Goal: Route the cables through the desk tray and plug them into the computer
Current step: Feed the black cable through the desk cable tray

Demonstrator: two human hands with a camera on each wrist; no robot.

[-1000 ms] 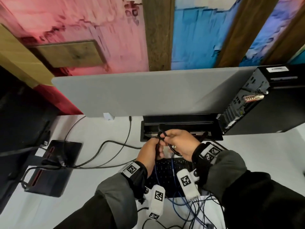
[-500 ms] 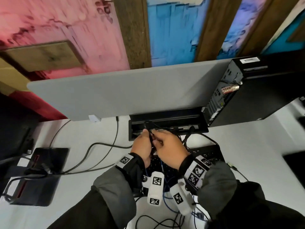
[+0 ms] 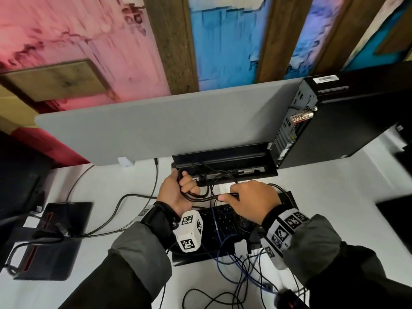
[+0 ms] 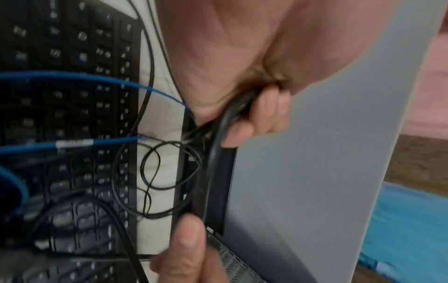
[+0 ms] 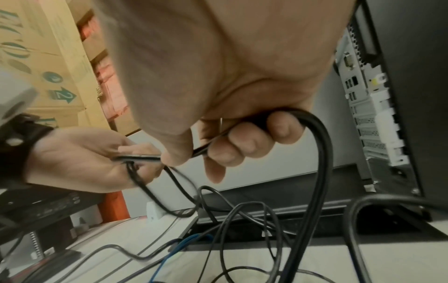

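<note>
Head view: both hands [image 3: 219, 195] grip black cable [image 3: 201, 198].

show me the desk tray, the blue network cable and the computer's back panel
desk tray [image 3: 223, 156]: head view, on its raised black lid.
blue network cable [image 4: 116, 81]: left wrist view, on the upper strand over the keyboard.
computer's back panel [image 5: 368, 114]: right wrist view, on the slot covers.

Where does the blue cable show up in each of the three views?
Head: blue cable at lower centre, crossing the keyboard toward the person.
Left wrist: at left, running across the keyboard.
Right wrist: at bottom centre, on the desk just before the tray.
Shared landmark: the grey divider.
</note>
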